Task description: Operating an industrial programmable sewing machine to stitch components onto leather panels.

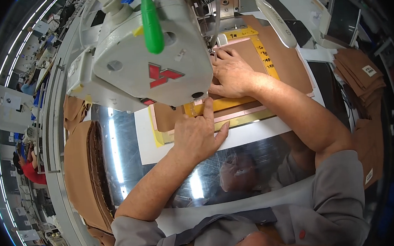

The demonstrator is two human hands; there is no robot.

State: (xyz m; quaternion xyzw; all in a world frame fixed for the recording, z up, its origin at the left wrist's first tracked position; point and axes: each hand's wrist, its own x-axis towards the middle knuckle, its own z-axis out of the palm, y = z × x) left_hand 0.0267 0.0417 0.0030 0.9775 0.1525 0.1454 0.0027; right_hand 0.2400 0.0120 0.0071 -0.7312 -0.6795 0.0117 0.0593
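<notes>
Busy workshop in the bg, strip lights point(15, 47) + other workstations down the L side, incl. a person in a red top point(33, 172). Shiny tabletop point(137, 183) up front, reflecting lights etc. White sheet point(147, 150) on it, then a brown panel point(292, 64) on top of that, w/ a yellow frame point(268, 58) over the panel, handwriting on its far + R sides. Partly hidden behind a whitish sewing machine point(128, 77), approx. mid-pic, green handle point(153, 31) in front.

Re: hands. L hand point(195, 134) at the near side of the frame, index finger stretched fwd over it, thumb well out to the side, so pretty open w/ nothing visibly gripped. R hand point(234, 76) palm-down on the panel inside the frame, right by the machine, fingers a bit bent. Tips partly hidden, so can't tell if pinching anything.

Also: brown stack point(81, 171) on the L, more brown pieces point(357, 73) w/ white labels on the R, near a monitor point(342, 14).
</notes>
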